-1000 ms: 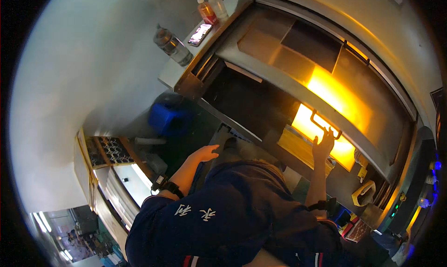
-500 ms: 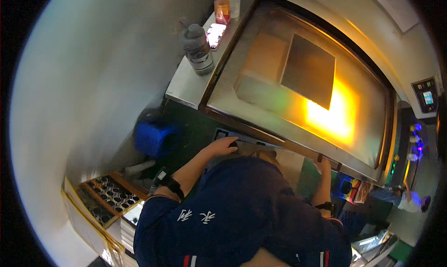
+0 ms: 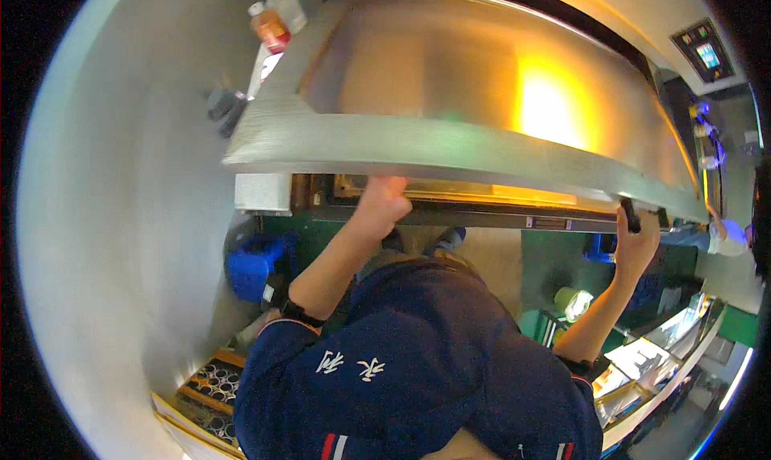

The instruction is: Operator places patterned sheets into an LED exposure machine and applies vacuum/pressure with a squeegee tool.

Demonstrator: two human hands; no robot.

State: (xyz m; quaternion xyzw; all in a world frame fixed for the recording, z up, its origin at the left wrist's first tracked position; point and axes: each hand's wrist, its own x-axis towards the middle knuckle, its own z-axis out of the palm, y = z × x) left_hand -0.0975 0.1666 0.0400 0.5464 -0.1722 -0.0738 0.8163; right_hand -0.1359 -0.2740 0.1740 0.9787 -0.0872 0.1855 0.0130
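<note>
A large metal machine lid (image 3: 482, 99) with an orange glow on it fills the upper view, its front edge lowered toward me. My left hand (image 3: 381, 203) reaches under that front edge, fingers hidden beneath the lid, resting on the machine's rim. My right hand (image 3: 637, 243) is closed around a dark handle (image 3: 630, 216) at the lid's right front corner. My dark blue shirt fills the lower middle.
Plastic bottles (image 3: 273, 14) stand on a shelf at the upper left. A blue container (image 3: 253, 267) sits on the floor left of me. A tray with round holes (image 3: 213, 380) lies at lower left. A control panel (image 3: 707, 52) is at upper right. Another person's sleeve (image 3: 727, 237) shows at the right.
The lid has swung down toward me, covering the machine's lit interior. My right hand moved from inside the machine to the lid's handle; my left hand stayed at the front rim.
</note>
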